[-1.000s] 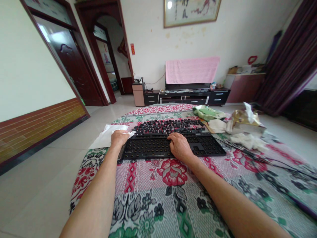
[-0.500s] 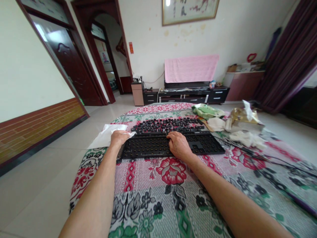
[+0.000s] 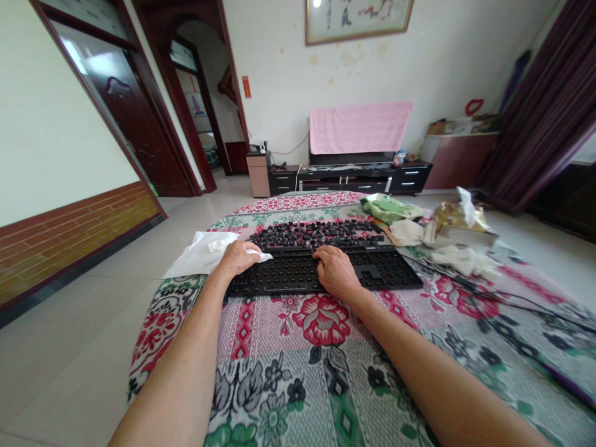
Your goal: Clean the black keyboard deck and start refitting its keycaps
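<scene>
Head cam: black kb (image 3: 293, 270) was set on clothed table (image 3: 288, 372). White tissue (image 3: 265, 256) was pinched by fingers of L hand (image 3: 239, 257) over kb's left end; R hand (image 3: 336, 270) was rested mid-kb, fingers bent near its far edge, grip can't be told. Loose keycaps (image 3: 321, 231) were strewn just beyond kb.

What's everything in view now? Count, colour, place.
tablecloth: 1, multicoloured, foreground
keyboard: 1, black, on tablecloth
keycaps: many, black, beyond keyboard
tissue: 1, white, over keyboard's left
sheet: 1, white, tablecloth's left edge
tissue box: 1, gold, tablecloth's right
wads: several, whitish, on sheet and near tissue box
bundle: 1, green, left of tissue box
cables: several, dark, right of keyboard
towel: 1, pink, background centre
cabinet: 1, black, below towel
picture: 1, gold frame, above towel
door: 1, dark red, left background
curtain: 1, purple, far right
left hand: 1, bare, pinching tissue
right hand: 1, bare, on keyboard
</scene>
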